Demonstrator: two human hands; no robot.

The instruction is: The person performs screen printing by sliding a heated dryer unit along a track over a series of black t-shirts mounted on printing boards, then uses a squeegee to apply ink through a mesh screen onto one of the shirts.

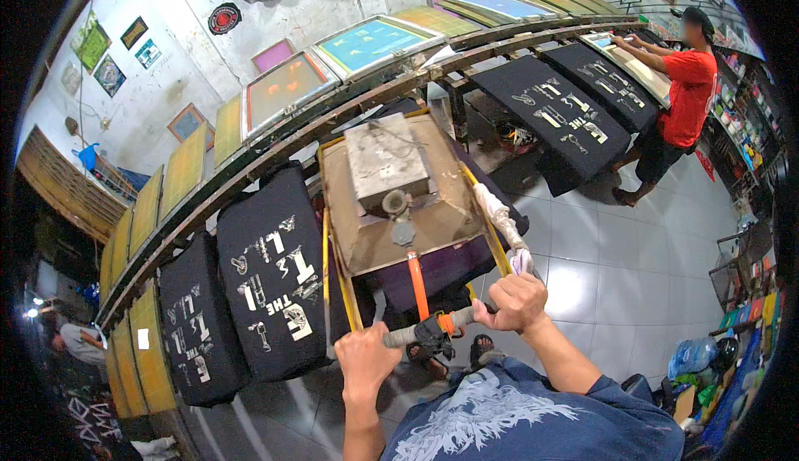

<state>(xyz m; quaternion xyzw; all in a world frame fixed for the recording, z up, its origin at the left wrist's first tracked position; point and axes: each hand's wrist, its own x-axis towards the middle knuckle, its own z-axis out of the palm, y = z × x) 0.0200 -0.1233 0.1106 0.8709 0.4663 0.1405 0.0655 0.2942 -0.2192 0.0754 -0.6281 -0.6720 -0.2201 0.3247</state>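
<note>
My left hand (364,364) is wrapped round the left end of a grey-wrapped handlebar (404,335), and my right hand (513,302) grips its right end. A black and orange fitting (434,335) sits mid-bar, between my hands. From there an orange hose (417,285) runs forward to a metal fitting on a wide brown metal hood (358,240) with a dusty box (386,161) on top, which looks like a gas heater. Yellow frame bars (327,274) flank the hood. It hangs over a dark shirt board, mostly hidden beneath. White cloth (497,211) wraps the right bar.
Black printed shirts (270,282) lie on boards to the left, and others (553,111) to the right. Screen frames (374,43) line the long rail behind. A person in a red shirt (693,78) works at the far right. Cluttered shelves (761,120) bound the tiled floor (574,286).
</note>
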